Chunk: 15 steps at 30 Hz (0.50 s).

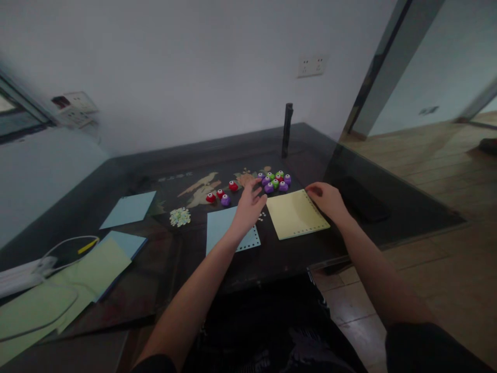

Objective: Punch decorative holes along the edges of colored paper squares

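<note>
My left hand (pixel 250 202) reaches over the light-blue sheet (pixel 219 228), fingers apart and nothing in them. Its fingertips are close to a cluster of small purple, green and red paper punches (pixel 275 182). My right hand (pixel 324 198) has its fingers curled at the upper right corner of a pale yellow sheet (pixel 293 212); thumb and fingertips close on that edge. Small punched holes run along the right and lower edges of the yellow sheet, and also along the blue one's. Tiny paper bits (pixel 262 216) lie between the two sheets.
Left of my left hand sit several red punches (pixel 220 194) and a purple punch (pixel 225 200). A confetti pile (pixel 180 217) lies nearby. Further left are another blue sheet (pixel 130 209), green sheets (pixel 97 267) and a white cable (pixel 58 243). A black upright stick (pixel 287 129) stands behind.
</note>
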Motion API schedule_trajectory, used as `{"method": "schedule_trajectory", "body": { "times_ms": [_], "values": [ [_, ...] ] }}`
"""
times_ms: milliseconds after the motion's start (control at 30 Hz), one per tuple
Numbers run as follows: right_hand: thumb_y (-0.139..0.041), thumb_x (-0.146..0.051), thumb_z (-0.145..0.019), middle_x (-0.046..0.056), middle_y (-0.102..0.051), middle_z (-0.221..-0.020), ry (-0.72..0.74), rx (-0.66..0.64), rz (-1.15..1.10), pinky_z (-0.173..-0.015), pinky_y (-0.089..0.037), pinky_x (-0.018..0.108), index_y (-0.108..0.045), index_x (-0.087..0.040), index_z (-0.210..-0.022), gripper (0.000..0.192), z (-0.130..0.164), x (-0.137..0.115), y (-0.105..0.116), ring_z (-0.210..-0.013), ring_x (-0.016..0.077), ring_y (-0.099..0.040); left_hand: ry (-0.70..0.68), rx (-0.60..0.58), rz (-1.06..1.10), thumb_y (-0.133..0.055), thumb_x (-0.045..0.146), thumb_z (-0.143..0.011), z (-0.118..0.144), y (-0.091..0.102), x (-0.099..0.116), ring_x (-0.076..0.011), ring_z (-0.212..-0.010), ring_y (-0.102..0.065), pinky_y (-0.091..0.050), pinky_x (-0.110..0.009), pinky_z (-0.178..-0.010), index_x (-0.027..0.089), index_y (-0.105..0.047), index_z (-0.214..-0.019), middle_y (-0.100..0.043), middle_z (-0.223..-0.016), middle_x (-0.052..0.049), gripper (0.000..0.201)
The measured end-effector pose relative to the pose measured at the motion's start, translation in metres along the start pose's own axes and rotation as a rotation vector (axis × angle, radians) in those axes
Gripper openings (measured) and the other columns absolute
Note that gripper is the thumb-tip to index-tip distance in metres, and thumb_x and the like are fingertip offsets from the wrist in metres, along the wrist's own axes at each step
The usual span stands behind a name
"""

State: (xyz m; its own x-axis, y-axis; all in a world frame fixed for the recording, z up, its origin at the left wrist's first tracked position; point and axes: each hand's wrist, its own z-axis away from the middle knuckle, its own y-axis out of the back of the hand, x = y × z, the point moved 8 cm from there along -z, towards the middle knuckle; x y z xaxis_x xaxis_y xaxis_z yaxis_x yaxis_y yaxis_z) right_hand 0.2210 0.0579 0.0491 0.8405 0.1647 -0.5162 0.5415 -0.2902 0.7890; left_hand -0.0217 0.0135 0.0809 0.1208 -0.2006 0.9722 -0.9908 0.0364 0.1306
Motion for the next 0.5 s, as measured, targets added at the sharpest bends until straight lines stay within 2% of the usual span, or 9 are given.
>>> {"method": "schedule_trajectory", "body": {
  "times_ms": [67,133,200,267,333,400,500],
  "values": [
    [-0.054,-0.019,-0.077,0.007,-0.067,-0.087,0.041,0.036,-0.029,-0.072,-0.046,0.031,-0.068,-0.019,-0.087,0.016,0.0,-0.008,0.005,-0.076,0.0189,-0.059,-0.073,-0.006,-0.05,-0.05,0.013,-0.082,0.0,0.018,0.014,-0.0199,-0.119,-0.051,-0.041,-0.037,-0.1,0.021,-0.048,-0.118,-0.048,-0.134,-0.008,0.037],
    [-0.054,-0.018,-0.077,0.007,-0.067,-0.087,0.099,0.056,-0.061,-0.072,-0.046,0.032,-0.067,-0.018,-0.088,0.017,0.0,-0.022,0.011,-0.076,0.0193,-0.06,-0.143,-0.002,-0.196,-0.049,0.015,-0.082,0.002,0.044,0.022,-0.0187,-0.11,-0.056,-0.043,-0.037,-0.098,0.019,-0.054,-0.109,-0.059,-0.118,-0.008,0.028],
    [-0.054,-0.019,-0.078,0.007,-0.066,-0.087,0.155,0.047,-0.095,-0.072,-0.047,0.032,-0.067,-0.018,-0.088,0.017,0.001,-0.042,0.013,-0.076,0.0194,-0.06,-0.172,0.015,-0.403,-0.048,0.017,-0.082,0.004,0.075,0.018,-0.0184,-0.101,-0.06,-0.044,-0.037,-0.094,0.019,-0.059,-0.101,-0.064,-0.108,-0.007,0.022],
    [-0.054,-0.02,-0.079,0.007,-0.067,-0.089,0.21,-0.005,-0.139,-0.071,-0.048,0.032,-0.067,-0.02,-0.09,0.017,0.003,-0.067,0.009,-0.077,0.0193,-0.061,-0.157,0.018,-0.631,-0.049,0.019,-0.081,0.007,0.103,0.004,-0.0196,-0.095,-0.061,-0.045,-0.038,-0.091,0.02,-0.062,-0.095,-0.066,-0.101,-0.007,0.019],
    [-0.054,-0.02,-0.081,0.006,-0.067,-0.094,0.278,-0.084,-0.179,-0.072,-0.049,0.032,-0.067,-0.02,-0.094,0.019,0.006,-0.096,-0.002,-0.083,0.0197,-0.062,-0.091,-0.01,-0.817,-0.051,0.02,-0.079,0.008,0.124,-0.018,-0.0215,-0.089,-0.062,-0.045,-0.04,-0.088,0.021,-0.064,-0.087,-0.067,-0.094,-0.007,0.015],
    [-0.052,-0.019,-0.083,0.006,-0.067,-0.099,0.365,-0.166,-0.175,-0.078,-0.048,0.034,-0.067,-0.022,-0.1,0.022,0.01,-0.127,-0.019,-0.088,0.0199,-0.062,-0.051,-0.001,-0.927,-0.05,0.021,-0.08,0.01,0.139,-0.034,-0.0223,-0.089,-0.061,-0.045,-0.04,-0.087,0.022,-0.065,-0.085,-0.067,-0.095,-0.008,0.016],
    [-0.058,-0.02,-0.082,0.007,-0.067,-0.102,0.501,-0.307,-0.088,-0.084,-0.047,0.036,-0.065,-0.021,-0.107,0.026,0.014,-0.166,-0.055,-0.094,0.0218,-0.06,-0.059,-0.018,-0.984,-0.05,0.022,-0.08,0.012,0.146,-0.047,-0.0222,-0.09,-0.06,-0.045,-0.037,-0.086,0.022,-0.064,-0.087,-0.066,-0.095,-0.008,0.016]
  ]
}}
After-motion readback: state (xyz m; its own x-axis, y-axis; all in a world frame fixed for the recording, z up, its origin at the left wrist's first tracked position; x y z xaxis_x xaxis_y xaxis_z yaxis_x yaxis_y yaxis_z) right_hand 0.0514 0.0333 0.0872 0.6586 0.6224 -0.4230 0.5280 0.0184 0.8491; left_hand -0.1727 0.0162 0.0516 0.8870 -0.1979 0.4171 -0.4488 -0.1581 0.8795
